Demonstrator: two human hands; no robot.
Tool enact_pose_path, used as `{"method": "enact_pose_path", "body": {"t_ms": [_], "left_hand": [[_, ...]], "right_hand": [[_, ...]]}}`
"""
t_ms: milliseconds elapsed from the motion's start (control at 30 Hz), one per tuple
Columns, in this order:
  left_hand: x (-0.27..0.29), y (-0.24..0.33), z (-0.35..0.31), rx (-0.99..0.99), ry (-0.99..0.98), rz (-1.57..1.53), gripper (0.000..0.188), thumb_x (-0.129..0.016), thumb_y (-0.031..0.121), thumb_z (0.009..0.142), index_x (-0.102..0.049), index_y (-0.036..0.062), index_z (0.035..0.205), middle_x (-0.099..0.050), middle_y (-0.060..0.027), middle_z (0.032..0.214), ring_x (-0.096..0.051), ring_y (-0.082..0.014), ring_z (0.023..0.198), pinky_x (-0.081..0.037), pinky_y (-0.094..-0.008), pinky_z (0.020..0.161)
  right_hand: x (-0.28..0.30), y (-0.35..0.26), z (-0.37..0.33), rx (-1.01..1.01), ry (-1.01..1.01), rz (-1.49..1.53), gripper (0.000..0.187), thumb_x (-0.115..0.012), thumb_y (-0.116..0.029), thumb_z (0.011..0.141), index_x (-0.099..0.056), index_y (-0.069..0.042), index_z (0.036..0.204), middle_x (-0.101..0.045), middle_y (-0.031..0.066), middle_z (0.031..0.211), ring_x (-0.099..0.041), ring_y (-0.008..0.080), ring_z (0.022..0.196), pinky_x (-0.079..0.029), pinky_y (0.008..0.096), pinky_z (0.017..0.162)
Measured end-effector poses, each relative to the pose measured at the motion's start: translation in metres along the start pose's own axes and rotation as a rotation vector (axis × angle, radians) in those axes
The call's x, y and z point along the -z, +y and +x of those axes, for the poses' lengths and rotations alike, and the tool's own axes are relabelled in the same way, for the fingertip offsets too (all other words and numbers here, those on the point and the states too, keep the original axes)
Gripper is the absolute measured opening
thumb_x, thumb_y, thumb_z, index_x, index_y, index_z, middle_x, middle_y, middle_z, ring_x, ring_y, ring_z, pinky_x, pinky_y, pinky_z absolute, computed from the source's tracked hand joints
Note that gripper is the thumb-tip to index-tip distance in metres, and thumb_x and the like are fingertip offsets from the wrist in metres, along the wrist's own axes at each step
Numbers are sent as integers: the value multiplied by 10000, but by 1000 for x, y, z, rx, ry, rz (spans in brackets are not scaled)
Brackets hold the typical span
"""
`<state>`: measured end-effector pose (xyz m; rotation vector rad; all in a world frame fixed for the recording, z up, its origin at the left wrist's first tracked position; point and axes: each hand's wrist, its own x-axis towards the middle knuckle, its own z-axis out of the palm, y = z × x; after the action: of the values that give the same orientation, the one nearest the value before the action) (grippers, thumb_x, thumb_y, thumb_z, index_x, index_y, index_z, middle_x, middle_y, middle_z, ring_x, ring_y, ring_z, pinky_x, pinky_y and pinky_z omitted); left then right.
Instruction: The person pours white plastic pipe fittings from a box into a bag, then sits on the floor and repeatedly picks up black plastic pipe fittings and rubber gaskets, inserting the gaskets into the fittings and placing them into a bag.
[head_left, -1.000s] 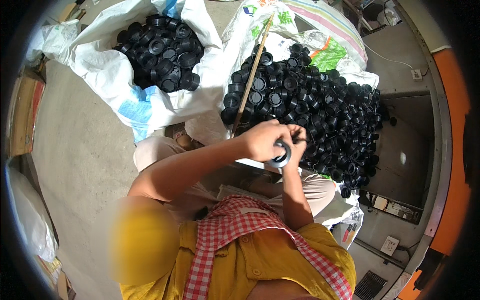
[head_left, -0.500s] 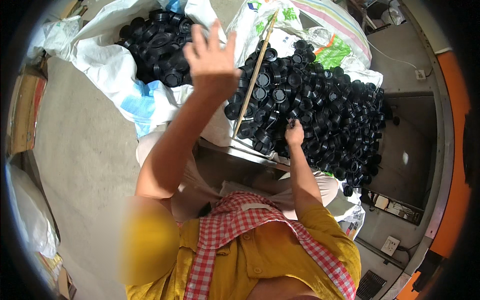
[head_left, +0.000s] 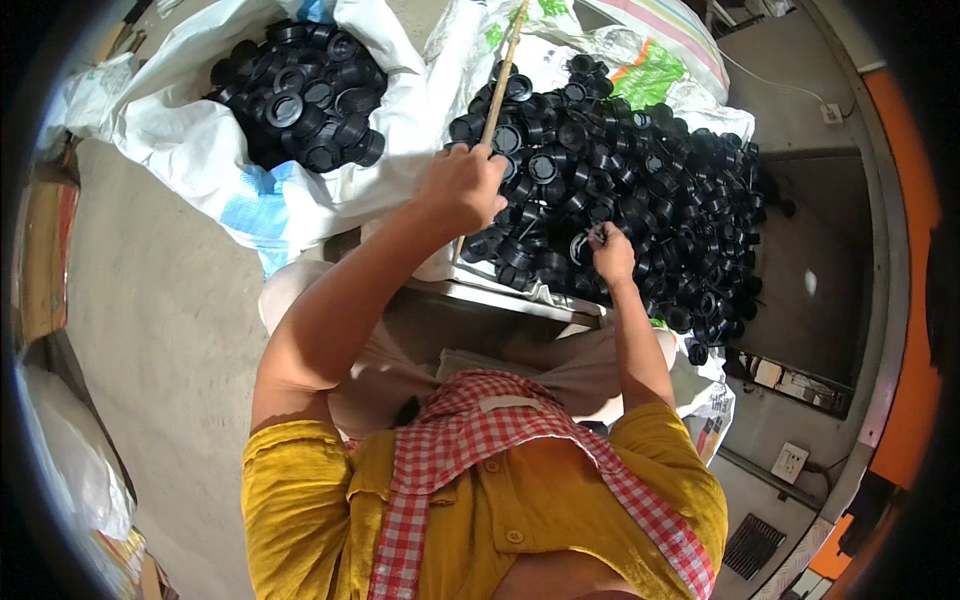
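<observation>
Black plastic caps (head_left: 680, 210) lie in a broad heap in front of me. My right hand (head_left: 614, 258) is at the heap's near side, thumb and fingers closed on a black plastic cap (head_left: 579, 250), whose rim shows beside the fingertips. My left hand (head_left: 462, 188) hovers over the heap's left edge, in front of a thin wooden stick (head_left: 497, 95). Its fingers are loosely bent with the thumb apart; I see nothing in it, though the palm is hidden. More black caps (head_left: 318, 95) fill an open white woven sack (head_left: 205, 135) at the far left.
The heap lies on white sacking (head_left: 545, 65) with green and orange print. A grey metal frame (head_left: 870, 300) bounds the right side, with a power socket (head_left: 790, 461) beyond it. Cardboard (head_left: 45, 260) stands at the left edge of the concrete floor (head_left: 150, 330).
My left hand has come down and toward me from beside the white sack to the heap's edge, its spread fingers now bent. My right hand has shifted slightly right. The view has shifted a little.
</observation>
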<state>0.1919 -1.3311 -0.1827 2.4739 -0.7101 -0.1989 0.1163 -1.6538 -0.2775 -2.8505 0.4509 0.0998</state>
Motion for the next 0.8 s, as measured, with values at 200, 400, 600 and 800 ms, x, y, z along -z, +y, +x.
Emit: {"method": "enact_pose_path", "body": {"t_ms": [200, 400, 600, 800], "left_hand": [[-35, 28, 12, 169, -386, -588, 771, -518, 524, 881, -319, -17, 1392, -459, -296, 1313, -454, -397, 1230, -362, -401, 1025], [-56, 29, 13, 108, -367, -459, 660, -568, 439, 864, -415, 13, 1345, -512, -247, 1280, -482, -372, 1203, -383, -407, 1007], [-54, 16, -11, -96, -340, -239, 390, -625, 354, 826, -626, 44, 1063, -654, -199, 981, -619, -370, 953, -491, -428, 824], [-48, 18, -21, -195, -418, -67, 346, -602, 319, 824, -619, 1, 961, -655, -182, 842, -639, -351, 827, -510, -439, 719]], "right_hand": [[4, -6, -4, -10, 402, 787, 75, -641, -29, 828, -567, -25, 831, -618, 42, 752, -537, 109, 691, -462, 256, 694], [-14, -55, -26, 8, 304, 819, 94, -645, -28, 841, -556, -26, 810, -590, -18, 726, -472, 57, 652, -424, 203, 655], [-29, -52, 3, -285, 67, 1023, 76, -647, -110, 860, -620, -40, 849, -578, -25, 674, -476, 62, 537, -413, 236, 494], [-80, -75, 52, -409, -75, 837, 208, -675, -152, 833, -636, -32, 998, -595, 22, 698, -490, 137, 486, -426, 298, 467]]}}
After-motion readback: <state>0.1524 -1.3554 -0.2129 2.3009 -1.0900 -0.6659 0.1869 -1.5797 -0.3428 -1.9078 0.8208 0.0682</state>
